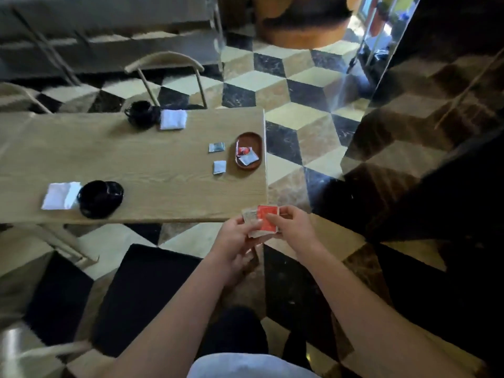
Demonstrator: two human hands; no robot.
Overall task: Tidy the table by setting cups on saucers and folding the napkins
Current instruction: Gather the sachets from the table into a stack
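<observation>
A black cup on a black saucer [100, 198] sits near the table's front edge, with a folded white napkin [60, 195] touching its left side. At the far edge a second black cup [141, 113] stands beside another folded white napkin [173, 119]. Both hands hover just off the table's front right corner. My left hand [236, 236] pinches a pale sachet [250, 216]. My right hand [289, 224] pinches a red sachet [267, 217] that overlaps the pale one.
A brown oval tray [248, 150] near the wooden table's [141, 165] right edge holds red and silver sachets. Two silver sachets [217, 147] [219, 167] lie loose left of it. Wooden chairs [169, 75] stand beyond and beside the table on a checkered floor.
</observation>
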